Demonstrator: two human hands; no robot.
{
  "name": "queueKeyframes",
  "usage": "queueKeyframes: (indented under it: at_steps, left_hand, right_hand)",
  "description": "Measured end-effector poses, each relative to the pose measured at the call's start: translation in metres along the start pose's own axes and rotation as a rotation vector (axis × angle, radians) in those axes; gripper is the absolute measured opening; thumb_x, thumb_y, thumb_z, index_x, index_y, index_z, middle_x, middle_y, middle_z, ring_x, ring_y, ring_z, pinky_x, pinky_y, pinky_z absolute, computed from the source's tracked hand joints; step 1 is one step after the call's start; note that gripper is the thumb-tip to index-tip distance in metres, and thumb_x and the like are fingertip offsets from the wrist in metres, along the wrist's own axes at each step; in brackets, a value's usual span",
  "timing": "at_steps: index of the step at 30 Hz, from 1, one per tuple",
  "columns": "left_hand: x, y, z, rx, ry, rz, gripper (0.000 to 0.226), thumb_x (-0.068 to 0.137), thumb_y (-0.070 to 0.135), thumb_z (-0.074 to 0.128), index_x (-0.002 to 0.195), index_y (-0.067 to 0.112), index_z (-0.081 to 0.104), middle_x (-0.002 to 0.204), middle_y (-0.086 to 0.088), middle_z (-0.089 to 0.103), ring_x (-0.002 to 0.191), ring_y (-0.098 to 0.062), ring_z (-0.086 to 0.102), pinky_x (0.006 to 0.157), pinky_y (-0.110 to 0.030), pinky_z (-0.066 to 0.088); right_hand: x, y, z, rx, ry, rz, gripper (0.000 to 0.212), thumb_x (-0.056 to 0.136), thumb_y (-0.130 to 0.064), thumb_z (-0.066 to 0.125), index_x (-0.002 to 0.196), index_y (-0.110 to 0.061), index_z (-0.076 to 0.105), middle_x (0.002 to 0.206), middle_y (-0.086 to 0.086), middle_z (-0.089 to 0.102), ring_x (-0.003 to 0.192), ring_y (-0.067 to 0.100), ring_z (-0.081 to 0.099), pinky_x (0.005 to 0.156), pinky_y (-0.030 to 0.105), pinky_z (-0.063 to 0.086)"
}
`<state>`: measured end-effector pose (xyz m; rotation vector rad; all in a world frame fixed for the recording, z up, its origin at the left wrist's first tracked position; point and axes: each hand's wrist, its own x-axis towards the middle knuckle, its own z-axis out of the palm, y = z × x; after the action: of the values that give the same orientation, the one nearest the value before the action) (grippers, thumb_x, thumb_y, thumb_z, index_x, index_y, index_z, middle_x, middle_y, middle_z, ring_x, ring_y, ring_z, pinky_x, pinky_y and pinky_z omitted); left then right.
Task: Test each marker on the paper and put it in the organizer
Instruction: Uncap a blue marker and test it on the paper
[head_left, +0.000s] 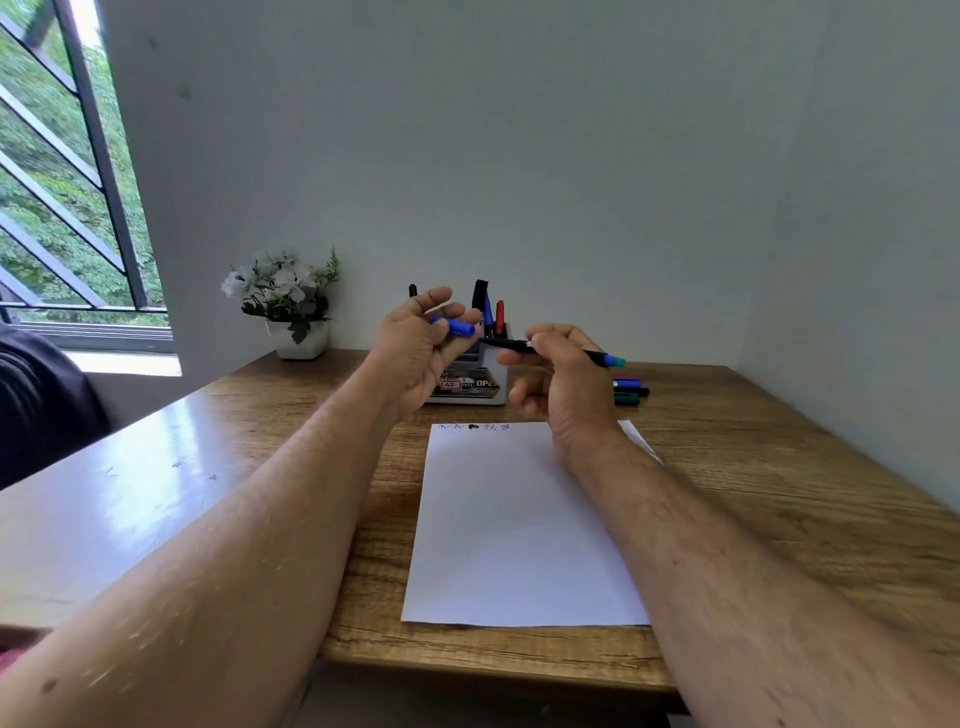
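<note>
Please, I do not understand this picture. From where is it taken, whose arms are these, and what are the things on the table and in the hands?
There is no machine here. A person wears a camera on the head, so you see their own two arms from above. The left hand holds a blue cap. The right hand holds the uncapped marker, pulled apart from that cap. On the wooden table lies a sheet of paper with a few small test scribbles along its far edge. Behind the hands stands an organizer that already holds some markers. Two more markers lie on the table to its right. A flower pot stands near the window.
</note>
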<state>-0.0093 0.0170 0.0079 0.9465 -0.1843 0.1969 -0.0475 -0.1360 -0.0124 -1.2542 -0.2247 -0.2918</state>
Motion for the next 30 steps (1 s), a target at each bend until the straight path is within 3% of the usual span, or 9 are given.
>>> queueKeyframes:
  at_steps: [4, 12, 16, 21, 25, 27, 30]
  left_hand:
    - [-0.002, 0.001, 0.0, 0.015, 0.008, -0.017, 0.035, 0.1, -0.012, 0.031, 0.12, 0.005, 0.055, 0.102, -0.013, 0.061, 0.096, -0.025, 0.072, 0.074, -0.03, 0.061]
    - [-0.006, -0.001, 0.002, 0.057, -0.092, -0.056, 0.04, 0.099, -0.013, 0.031, 0.128, 0.003, 0.053, 0.097, -0.012, 0.065, 0.096, -0.024, 0.072, 0.07, -0.026, 0.06]
    - [-0.007, -0.001, 0.001, 0.055, -0.111, -0.059, 0.039, 0.099, -0.012, 0.033, 0.129, 0.003, 0.052, 0.095, -0.012, 0.067, 0.087, -0.022, 0.074, 0.068, -0.028, 0.061]
    - [0.001, -0.001, -0.008, -0.052, -0.031, -0.005, 0.023, 0.099, -0.003, 0.047, 0.121, 0.006, 0.047, 0.092, -0.016, 0.075, 0.092, -0.028, 0.074, 0.069, -0.03, 0.062]
    - [0.002, -0.001, -0.011, -0.018, -0.004, 0.025, 0.021, 0.096, 0.009, 0.058, 0.116, 0.003, 0.055, 0.109, -0.021, 0.071, 0.08, -0.02, 0.074, 0.062, -0.022, 0.059]
    - [0.003, 0.0, -0.012, -0.011, 0.009, 0.036, 0.019, 0.094, 0.011, 0.061, 0.11, 0.004, 0.057, 0.106, -0.019, 0.071, 0.076, -0.017, 0.073, 0.06, -0.02, 0.058]
    - [0.005, -0.001, -0.013, 0.027, 0.027, 0.068, 0.015, 0.092, 0.01, 0.064, 0.105, 0.007, 0.058, 0.096, -0.014, 0.07, 0.079, -0.017, 0.073, 0.06, -0.021, 0.058]
  right_hand:
    - [0.002, 0.002, 0.0, 0.0, 0.007, -0.015, 0.016, 0.099, -0.017, 0.054, 0.084, -0.016, 0.058, 0.089, 0.015, 0.077, 0.043, 0.018, 0.056, 0.041, 0.021, 0.039]
    - [0.006, 0.006, 0.002, -0.051, 0.028, -0.021, 0.013, 0.098, -0.02, 0.056, 0.085, -0.017, 0.058, 0.087, 0.009, 0.078, 0.044, 0.018, 0.057, 0.043, 0.022, 0.04]
    - [0.006, 0.006, 0.001, -0.037, 0.016, 0.012, 0.013, 0.097, -0.023, 0.061, 0.099, -0.011, 0.066, 0.087, 0.005, 0.079, 0.043, 0.016, 0.06, 0.042, 0.022, 0.042]
    - [0.007, 0.005, 0.0, 0.005, 0.0, -0.013, 0.017, 0.087, -0.007, 0.071, 0.103, -0.012, 0.075, 0.078, 0.009, 0.074, 0.044, 0.017, 0.057, 0.038, 0.021, 0.041]
    - [0.004, 0.002, 0.001, 0.076, -0.063, 0.012, 0.019, 0.094, -0.018, 0.061, 0.105, -0.012, 0.076, 0.092, 0.013, 0.076, 0.051, 0.018, 0.062, 0.041, 0.023, 0.045]
    - [0.003, 0.001, 0.0, 0.074, -0.093, 0.02, 0.025, 0.098, -0.018, 0.052, 0.105, -0.014, 0.075, 0.097, 0.012, 0.077, 0.054, 0.019, 0.065, 0.042, 0.024, 0.047]
    - [0.002, 0.002, 0.002, -0.045, -0.08, -0.001, 0.018, 0.099, -0.012, 0.053, 0.106, -0.016, 0.07, 0.097, 0.009, 0.077, 0.052, 0.019, 0.066, 0.043, 0.024, 0.048]
